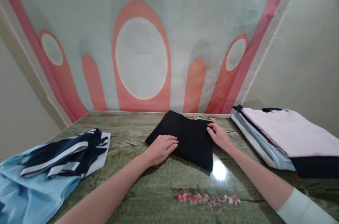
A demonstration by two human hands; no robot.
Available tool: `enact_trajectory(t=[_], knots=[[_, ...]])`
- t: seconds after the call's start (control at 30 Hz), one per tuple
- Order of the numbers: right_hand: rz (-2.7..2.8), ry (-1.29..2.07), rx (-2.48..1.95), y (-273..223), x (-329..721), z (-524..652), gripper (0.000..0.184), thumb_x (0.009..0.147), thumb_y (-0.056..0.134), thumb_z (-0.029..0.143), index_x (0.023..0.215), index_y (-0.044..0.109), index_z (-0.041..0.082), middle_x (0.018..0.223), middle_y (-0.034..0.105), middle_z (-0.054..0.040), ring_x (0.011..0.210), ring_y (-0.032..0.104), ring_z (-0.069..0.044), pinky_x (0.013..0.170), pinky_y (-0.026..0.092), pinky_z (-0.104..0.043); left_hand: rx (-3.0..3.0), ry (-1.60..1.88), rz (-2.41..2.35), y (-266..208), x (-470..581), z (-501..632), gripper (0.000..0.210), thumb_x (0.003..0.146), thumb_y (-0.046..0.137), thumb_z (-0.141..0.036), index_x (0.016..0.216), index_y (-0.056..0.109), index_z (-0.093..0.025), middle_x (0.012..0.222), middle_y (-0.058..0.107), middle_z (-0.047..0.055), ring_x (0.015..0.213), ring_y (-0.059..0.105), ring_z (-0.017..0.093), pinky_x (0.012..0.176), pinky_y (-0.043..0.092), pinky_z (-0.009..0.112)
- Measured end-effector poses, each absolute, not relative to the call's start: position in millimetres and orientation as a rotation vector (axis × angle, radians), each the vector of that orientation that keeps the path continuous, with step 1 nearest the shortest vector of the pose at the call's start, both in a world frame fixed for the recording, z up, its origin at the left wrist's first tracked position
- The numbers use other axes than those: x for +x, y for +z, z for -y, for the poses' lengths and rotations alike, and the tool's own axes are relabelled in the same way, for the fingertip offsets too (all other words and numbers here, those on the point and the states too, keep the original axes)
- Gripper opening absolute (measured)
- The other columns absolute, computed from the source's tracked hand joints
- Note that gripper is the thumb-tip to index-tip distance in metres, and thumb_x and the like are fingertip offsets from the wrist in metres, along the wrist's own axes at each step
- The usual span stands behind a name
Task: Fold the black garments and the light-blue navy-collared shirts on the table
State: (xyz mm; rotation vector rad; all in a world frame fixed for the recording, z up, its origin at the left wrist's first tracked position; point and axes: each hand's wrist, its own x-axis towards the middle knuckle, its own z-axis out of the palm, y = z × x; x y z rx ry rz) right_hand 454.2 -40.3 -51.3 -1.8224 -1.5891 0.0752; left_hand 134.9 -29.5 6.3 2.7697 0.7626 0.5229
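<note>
A folded black garment (186, 134) lies at a slant in the middle of the table, its exact kind not showing. Flat on its near left part rests my left hand (162, 149), the fingers stretched out over the cloth. At the far right edge of the same garment, my right hand (219, 135) has its thumb and fingers closed on the fabric near the corner. The cloth looks smooth and folded into a compact shape.
On the right stands a stack of folded clothes with a pink shirt (293, 132) on top. To the left lie a loose navy garment with white stripes (76, 149) and light blue cloth (39, 195). The table (148, 195) meets a patterned wall covering (180, 15).
</note>
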Motion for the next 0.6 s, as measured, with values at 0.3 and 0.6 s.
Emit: enact_trajectory(t=[0.3,0.6], knots=[[1.326,0.121,-1.797,-61,474,25,0.044,0.076,0.05,0.046,0.107,0.051,0.014,0.075,0.064,-0.0056,0.065,0.06,-0.02,0.063,0.043,-0.033,2.454,0.723,-1.282,8,149,-68,0.024,0.081,0.054,-0.023,0.103,0.062,-0.019,0.11,0.061,0.005,0.106,0.053,0.019,0.096,0.036,0.028],[1.318,0.211,-1.681,-71,472,17,0.047,0.075,0.053,0.046,0.11,0.047,0.015,0.073,0.064,-0.0035,0.064,0.059,-0.02,0.061,0.044,-0.033,2.162,0.639,-1.597,-7,188,-152,0.027,0.077,0.059,-0.038,0.075,0.066,-0.012,0.077,0.067,0.01,0.076,0.063,0.022,0.067,0.043,0.027]])
